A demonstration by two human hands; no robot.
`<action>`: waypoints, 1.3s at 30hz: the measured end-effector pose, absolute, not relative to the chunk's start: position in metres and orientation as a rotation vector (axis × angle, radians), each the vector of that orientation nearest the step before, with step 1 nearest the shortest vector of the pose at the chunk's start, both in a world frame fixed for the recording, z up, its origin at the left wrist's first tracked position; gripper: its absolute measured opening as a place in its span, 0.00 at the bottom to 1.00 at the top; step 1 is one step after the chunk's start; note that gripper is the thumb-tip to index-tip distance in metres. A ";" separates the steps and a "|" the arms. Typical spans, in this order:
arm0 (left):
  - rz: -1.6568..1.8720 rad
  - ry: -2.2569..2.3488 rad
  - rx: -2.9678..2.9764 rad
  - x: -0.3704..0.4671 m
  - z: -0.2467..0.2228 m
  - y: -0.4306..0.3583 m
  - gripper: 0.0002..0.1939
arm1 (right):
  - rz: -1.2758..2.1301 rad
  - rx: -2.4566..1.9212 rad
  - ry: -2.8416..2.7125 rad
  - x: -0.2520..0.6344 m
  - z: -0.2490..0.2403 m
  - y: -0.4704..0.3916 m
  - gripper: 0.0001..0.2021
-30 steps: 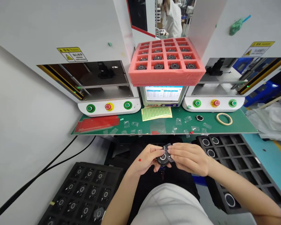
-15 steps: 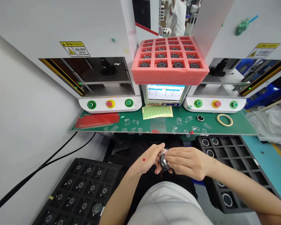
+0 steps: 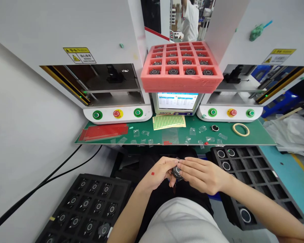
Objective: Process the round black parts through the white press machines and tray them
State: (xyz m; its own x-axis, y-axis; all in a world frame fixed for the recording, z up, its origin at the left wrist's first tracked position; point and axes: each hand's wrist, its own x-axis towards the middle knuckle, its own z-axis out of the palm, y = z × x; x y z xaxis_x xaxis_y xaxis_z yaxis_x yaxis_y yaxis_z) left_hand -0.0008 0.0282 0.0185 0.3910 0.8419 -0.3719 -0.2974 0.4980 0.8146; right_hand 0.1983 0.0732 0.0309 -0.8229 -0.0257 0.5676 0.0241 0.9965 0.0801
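A round black watch case [image 3: 176, 173] is held between my two hands, over my lap and in front of the bench edge. My left hand [image 3: 159, 172] grips it from the left, thumb along the top edge and fingers curled under. From the right, the fingers of my right hand [image 3: 201, 174] lie together over the case and press on its face, covering part of it. A small red square sticker [image 3: 152, 173] is stuck on the back of my left hand near the wrist.
A black foam tray [image 3: 121, 184] of watch cases lies lower left; another black tray [image 3: 245, 164] with some round pieces lies right. On the green bench [image 3: 142, 140] are red strips [image 3: 103, 131], a green-dot sheet [image 3: 169, 122], clear film scraps and a tape roll [image 3: 241, 129]. A pink foam tray [image 3: 181, 84] stands above the screen [image 3: 177, 101].
The watch case has turned slightly in my hands, and my left thumb has lowered onto its edge. My right fingers still cover its face. The camera view has shifted slightly.
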 end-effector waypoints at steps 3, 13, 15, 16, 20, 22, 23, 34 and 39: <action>0.820 0.921 0.737 0.002 0.015 0.027 0.19 | -0.204 -0.097 -2.549 0.200 0.023 0.069 0.14; 0.559 1.236 0.880 0.036 -0.015 0.034 0.35 | -0.306 -0.615 -2.346 0.215 -0.032 0.029 0.11; 0.522 1.240 0.900 0.051 -0.016 0.035 0.37 | -0.189 -0.668 -2.292 0.224 -0.040 0.021 0.11; 0.500 1.231 0.912 0.058 -0.016 0.035 0.38 | -0.051 -0.694 -2.246 0.228 -0.043 0.018 0.12; 0.450 1.164 0.924 0.078 -0.019 0.037 0.43 | 0.874 -1.031 -1.533 0.251 -0.057 0.015 0.09; 0.445 1.202 0.964 0.075 -0.027 0.040 0.44 | 1.086 -1.167 -1.167 0.268 -0.064 0.019 0.12; 0.425 1.239 1.009 0.070 -0.033 0.042 0.44 | 1.113 -1.200 -1.066 0.277 -0.067 0.022 0.13; 0.201 1.753 0.811 -0.045 -0.178 0.015 0.42 | 1.111 -1.394 -0.430 0.369 -0.107 0.038 0.21; 0.269 1.764 0.720 -0.042 -0.192 -0.005 0.40 | 1.032 -1.442 -0.303 0.395 -0.117 0.037 0.22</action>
State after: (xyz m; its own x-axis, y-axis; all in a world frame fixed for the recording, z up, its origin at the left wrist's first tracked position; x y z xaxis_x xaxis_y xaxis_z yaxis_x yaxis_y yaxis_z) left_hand -0.0420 -0.0047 -0.1918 -0.1578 0.5930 -0.7896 0.3310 0.7851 0.5235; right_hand 0.3948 0.0368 -0.1174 0.5616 0.7242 -0.4001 -0.3933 -0.1917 -0.8992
